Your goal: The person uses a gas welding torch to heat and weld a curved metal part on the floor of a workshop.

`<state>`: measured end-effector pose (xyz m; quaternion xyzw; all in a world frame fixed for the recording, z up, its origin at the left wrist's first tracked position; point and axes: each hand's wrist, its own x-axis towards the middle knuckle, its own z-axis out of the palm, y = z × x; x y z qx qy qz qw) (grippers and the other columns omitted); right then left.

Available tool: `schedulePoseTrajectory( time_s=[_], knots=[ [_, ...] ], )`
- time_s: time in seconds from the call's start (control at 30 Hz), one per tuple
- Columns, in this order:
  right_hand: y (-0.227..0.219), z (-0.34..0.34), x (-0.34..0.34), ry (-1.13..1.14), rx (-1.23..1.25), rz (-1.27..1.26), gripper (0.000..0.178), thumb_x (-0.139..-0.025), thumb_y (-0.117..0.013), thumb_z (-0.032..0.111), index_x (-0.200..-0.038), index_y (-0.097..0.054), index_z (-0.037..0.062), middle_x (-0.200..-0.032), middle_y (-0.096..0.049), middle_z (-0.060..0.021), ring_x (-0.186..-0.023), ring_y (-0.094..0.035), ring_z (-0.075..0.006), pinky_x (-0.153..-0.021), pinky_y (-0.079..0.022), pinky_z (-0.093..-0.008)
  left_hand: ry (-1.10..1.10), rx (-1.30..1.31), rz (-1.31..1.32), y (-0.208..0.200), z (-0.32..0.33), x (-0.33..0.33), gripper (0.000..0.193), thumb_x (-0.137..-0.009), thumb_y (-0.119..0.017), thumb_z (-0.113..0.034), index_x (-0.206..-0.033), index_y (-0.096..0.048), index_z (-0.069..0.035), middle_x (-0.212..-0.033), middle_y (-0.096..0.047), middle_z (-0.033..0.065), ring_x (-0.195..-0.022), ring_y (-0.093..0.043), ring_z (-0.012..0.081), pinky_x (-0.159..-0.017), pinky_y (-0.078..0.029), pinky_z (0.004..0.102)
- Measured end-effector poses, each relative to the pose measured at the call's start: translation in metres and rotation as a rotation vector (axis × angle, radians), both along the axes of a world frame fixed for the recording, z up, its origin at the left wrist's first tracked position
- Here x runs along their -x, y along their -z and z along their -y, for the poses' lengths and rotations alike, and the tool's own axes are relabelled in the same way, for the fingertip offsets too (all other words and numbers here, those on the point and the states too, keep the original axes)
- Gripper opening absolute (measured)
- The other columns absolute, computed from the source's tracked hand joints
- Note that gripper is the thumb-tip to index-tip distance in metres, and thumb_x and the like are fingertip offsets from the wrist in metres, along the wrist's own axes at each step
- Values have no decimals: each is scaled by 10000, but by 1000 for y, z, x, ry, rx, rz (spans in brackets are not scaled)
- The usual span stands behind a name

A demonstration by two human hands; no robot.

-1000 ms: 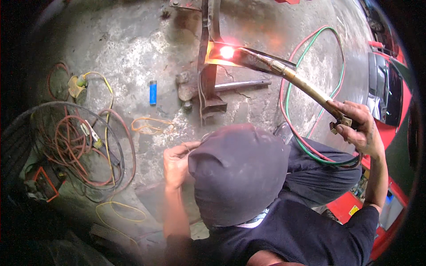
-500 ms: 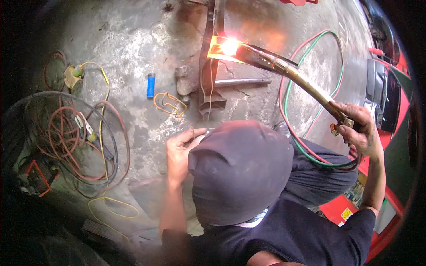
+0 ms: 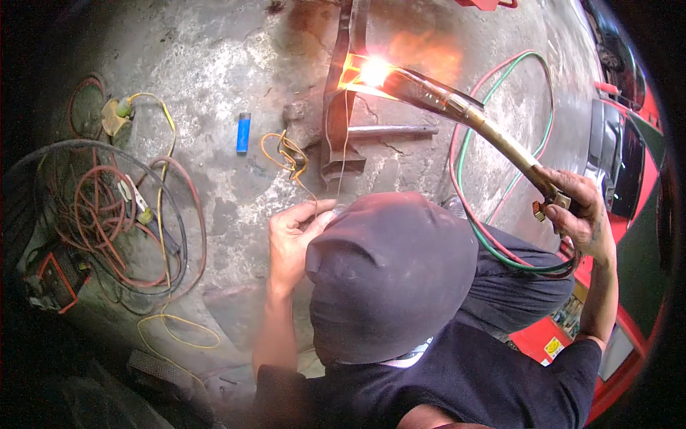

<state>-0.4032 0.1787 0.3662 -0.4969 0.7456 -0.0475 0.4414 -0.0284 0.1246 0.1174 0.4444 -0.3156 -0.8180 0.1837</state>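
Note:
Neither of my own hands is in view. In front of me crouches another person in a dark cap (image 3: 393, 279) and dark shirt. That person's right hand (image 3: 580, 207) grips a long brass gas torch (image 3: 504, 143) by its valve end. Its bright flame (image 3: 375, 71) burns against a metal bar (image 3: 337, 136), where a patch glows orange. The person's left hand (image 3: 293, 232) is pinched on a thin wire (image 3: 344, 154) that runs up toward the hot spot. A bent orange wire (image 3: 286, 154) also reaches down to that hand.
A hammer (image 3: 393, 131) lies under the bar. Left of it is a blue lighter (image 3: 244, 134). Tangled hoses and cables (image 3: 107, 207) cover the left floor. Red and green hoses (image 3: 461, 154) loop from the torch at right, near a red cabinet (image 3: 532, 339).
The orange wire has shifted and now trails down to the other person's left hand. The thin wire has swung slightly right. The flame stays on the bar.

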Motion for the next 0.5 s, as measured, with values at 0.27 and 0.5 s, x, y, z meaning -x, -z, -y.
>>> schedulePoseTrajectory(
  time_s=[0.27, 0.5],
  knots=[
    [1, -2, 2, -25, 21, -20, 556, -819, -714, 131, -1356, -624, 17, -783, -615, -76, -516, -570, -116, -479, -450, -280, 4, 71, 12, -2, 1, -1, 198, -911, -705, -9, -1083, -725, 89, -968, -746, 107, -843, -683, 118, -768, -552, 251],
    [1, -1, 1, -27, 17, -17, 562, -819, -715, 153, -1354, -623, 11, -775, -600, -77, -518, -572, -125, -476, -444, -289, 7, 100, -16, -3, 2, 0, 194, -914, -703, -8, -1085, -726, 82, -973, -745, 100, -834, -678, 106, -766, -541, 236]
  ],
)
